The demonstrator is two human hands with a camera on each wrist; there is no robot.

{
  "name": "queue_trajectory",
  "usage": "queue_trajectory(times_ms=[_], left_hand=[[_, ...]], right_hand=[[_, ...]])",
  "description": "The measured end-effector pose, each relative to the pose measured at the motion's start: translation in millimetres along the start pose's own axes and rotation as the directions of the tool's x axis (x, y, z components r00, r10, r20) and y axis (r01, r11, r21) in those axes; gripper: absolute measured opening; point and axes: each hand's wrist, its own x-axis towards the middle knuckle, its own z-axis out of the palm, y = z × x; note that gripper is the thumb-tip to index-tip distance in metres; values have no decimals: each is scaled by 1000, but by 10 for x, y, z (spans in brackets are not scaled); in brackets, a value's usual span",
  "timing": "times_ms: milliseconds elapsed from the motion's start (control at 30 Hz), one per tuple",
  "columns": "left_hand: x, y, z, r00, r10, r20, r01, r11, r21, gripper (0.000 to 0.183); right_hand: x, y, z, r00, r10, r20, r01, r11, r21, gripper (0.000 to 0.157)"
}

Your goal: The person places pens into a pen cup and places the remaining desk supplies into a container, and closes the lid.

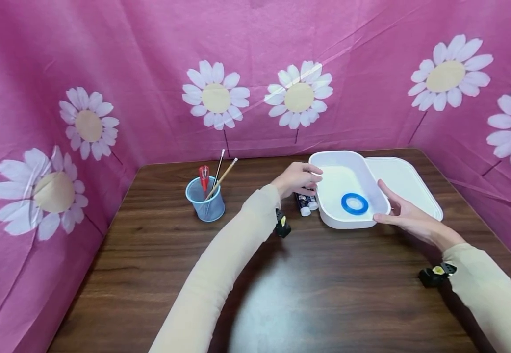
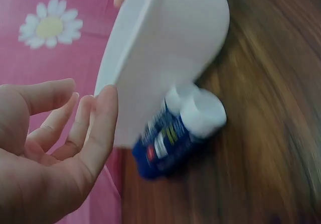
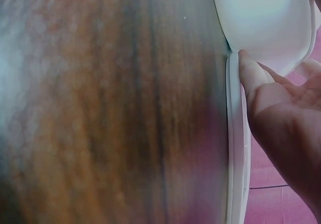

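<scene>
A white rounded plastic box (image 1: 339,179) stands open-topped at the back right, with a roll of blue tape (image 1: 354,204) inside. My right hand (image 1: 407,213) grips its front right corner, thumb on the near side and fingers along the right wall. My left hand (image 1: 297,179) is at the box's left rim, its fingers loosely bent and the fingertips right beside the wall. In the left wrist view that palm holds nothing. Just below the left hand lie two dark blue tubes with white caps (image 2: 188,118), close against the box.
A white lid (image 1: 403,184) lies on the wooden table (image 1: 171,274) right of the box, partly overlapped by it. Left of the hands stands a light blue mesh cup (image 1: 209,211) with brushes and a red-handled tool (image 1: 204,177). A pink flowered cloth (image 1: 255,39) hangs behind.
</scene>
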Motion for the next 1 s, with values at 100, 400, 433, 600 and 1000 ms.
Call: queue_trajectory(times_ms=[100, 400, 433, 600, 1000], left_hand=[[-14, -98, -139, 999, -18, -34, 17, 999, -27, 40], [-88, -415, -430, 975, -173, -138, 168, 985, -45, 54], [-93, -437, -446, 974, -182, -138, 177, 983, -44, 55], [-108, -497, -486, 973, -190, -131, 184, 981, -54, 58], [-85, -480, -341, 977, -179, -118, 189, 978, 84, 79]], right_hand=[[-9, 4, -7, 1000, -5, -2, 5, 1000, 7, 95], [-9, -3, 7, 1000, -6, 14, 6, 1000, 30, 96], [-6, -5, 5, 1000, -6, 13, 6, 999, 34, 96], [7, -4, -4, 1000, -11, 18, 10, 999, 38, 95], [5, 30, -6, 1000, -10, 23, 10, 999, 40, 94]])
